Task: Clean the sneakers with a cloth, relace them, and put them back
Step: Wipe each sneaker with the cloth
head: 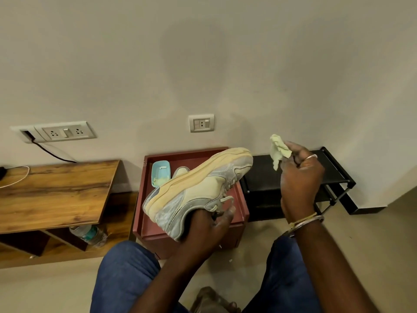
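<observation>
Holding the sneaker [198, 188] up on its side, sole turned up and to the left, the left hand [207, 227] curls its fingers [229, 212] round the upper from below. The right hand [300, 177] hangs just beside the toe, apart from it, its fingers pinching a bunched pale green cloth [278, 150]. Both hover over a maroon cabinet [187, 152], where a second sneaker [180, 171] lies next to a blue dish [159, 171]. A black shoe rack [266, 177] stands to the right. This looks like the wiping step, with grey smears left on the side panel. The next move likely calls for bringing the cloth onto that panel while the left hand braces the sneaker against the rubbing.
</observation>
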